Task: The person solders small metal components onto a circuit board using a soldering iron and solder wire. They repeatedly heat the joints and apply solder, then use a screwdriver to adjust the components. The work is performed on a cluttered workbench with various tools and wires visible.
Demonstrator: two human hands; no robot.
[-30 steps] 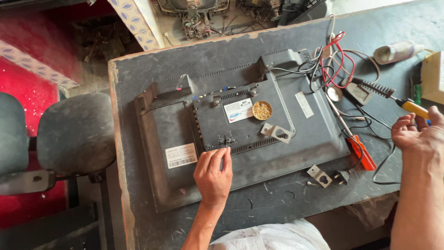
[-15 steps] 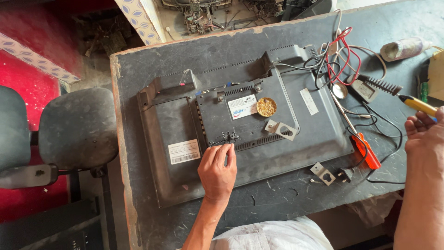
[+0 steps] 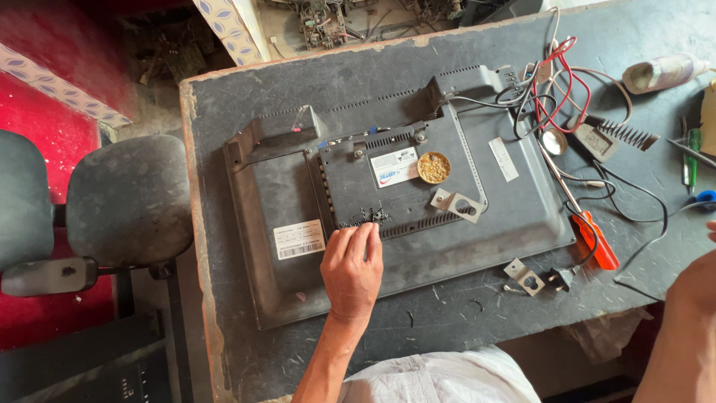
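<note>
A dark grey flat-screen set [image 3: 298, 186] lies face down on the worn black table [image 3: 216, 104], its back cover up. My left hand [image 3: 352, 269] rests palm down on the cover. Its fingertips touch a small cluster of dark screws [image 3: 375, 216] at the lower edge of the raised centre panel. A round tin of yellowish paste [image 3: 433, 167] and a bent metal bracket [image 3: 456, 204] sit on that panel. My right hand [image 3: 711, 230] shows only as a sliver at the right edge, above my forearm; its fingers are cut off.
An orange-handled screwdriver [image 3: 597, 239], a second bracket [image 3: 524, 277] and a mains plug [image 3: 558, 279] lie right of the set. Red and black wires [image 3: 559, 82], a coiled iron stand [image 3: 626, 134] and a grey tube [image 3: 660, 73] crowd the far right. A padded chair [image 3: 127, 198] stands left.
My right hand has slid off to the right, almost out of view. My left hand has crept slightly up the cover to the screws. The view shifted a little.
</note>
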